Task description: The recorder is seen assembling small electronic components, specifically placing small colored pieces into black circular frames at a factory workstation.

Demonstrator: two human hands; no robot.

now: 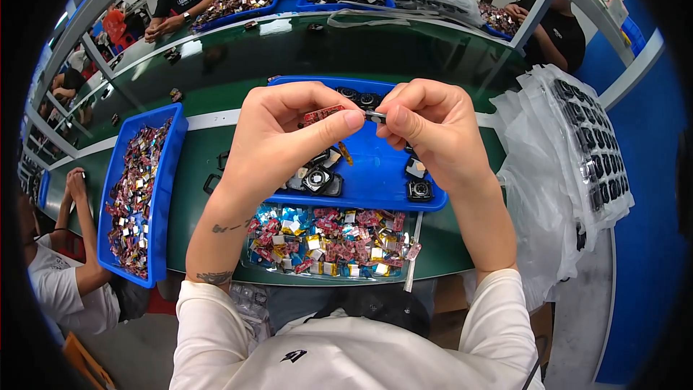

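Only the head view to go on here. The left hand [303, 121] has a small red circuit board [323, 113] pinched between thumb and fingers, and the right hand [427, 124] grips a tiny dark flat piece with a pale edge [376, 116], fingertips almost meeting over a shallow blue plastic tray [368, 173].

My worry is the grip: both parts are tiny and held in bare fingertips, so a slip could drop one among the black squarish watch-like cases [317, 179] in the tray (good luck spotting a dark bit in there). Pulling the hands apart too hard could also strain a thin amber ribbon-like strip [346, 153] dangling below the left hand, if it's attached to the board. And if the board falls nearer the body, it could vanish into the heap of red boards with white and yellow bits [346, 242] on the green desk [206, 137].

Hard to make out: the fingers cover most of the board, and I can't tell whether the dark piece is joined to it. The forearms and hands hide parts of the tray, and the long blue bin [164, 173] at left is too crammed to sort out individual pieces.
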